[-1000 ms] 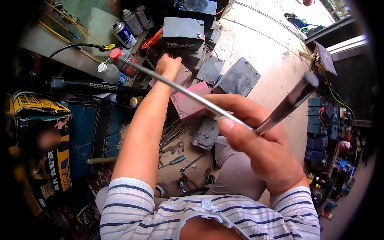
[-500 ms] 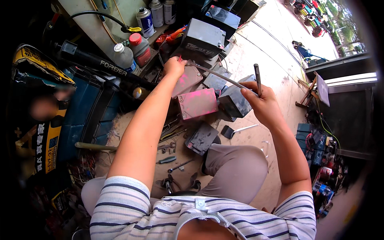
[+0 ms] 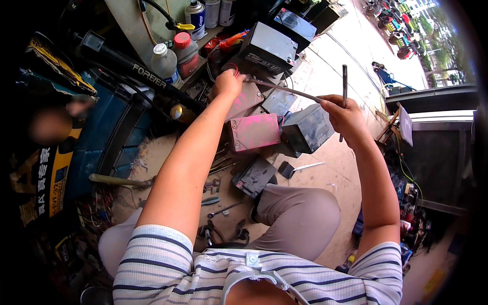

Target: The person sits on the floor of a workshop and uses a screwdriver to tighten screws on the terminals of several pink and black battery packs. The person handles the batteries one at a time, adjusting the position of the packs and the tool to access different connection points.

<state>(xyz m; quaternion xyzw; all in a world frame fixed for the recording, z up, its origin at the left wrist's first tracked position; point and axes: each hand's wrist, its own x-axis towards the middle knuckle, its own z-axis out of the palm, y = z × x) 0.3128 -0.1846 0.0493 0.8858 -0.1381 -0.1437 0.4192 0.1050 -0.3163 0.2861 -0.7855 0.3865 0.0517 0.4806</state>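
My right hand (image 3: 346, 118) is closed around the crossbar end of a T-shaped metal tool (image 3: 290, 90). Its long thin shaft reaches left to my left hand (image 3: 227, 85), whose fingers are pinched together at the shaft's far end. A red wire (image 3: 232, 66) loops up at those fingertips; whether they grip the wire, the tool or both is hidden. Below the left hand sits a dusty battery with pink marks (image 3: 245, 99), and nearer to me a pink-stained battery (image 3: 255, 129). A dark grey battery (image 3: 309, 129) lies to the left of my right forearm.
More batteries (image 3: 267, 48) stand at the back, beside bottles (image 3: 186, 53) and spray cans (image 3: 195, 19). One black battery (image 3: 254, 176) rests by my knee, near a brush (image 3: 301, 169) and hand tools (image 3: 224, 209). A black tube (image 3: 147, 75) slants along the left.
The view has shifted slightly. My right hand has moved a little right and up, and the crossbar's lower end now shows below it. My left hand stays at the shaft's far end.
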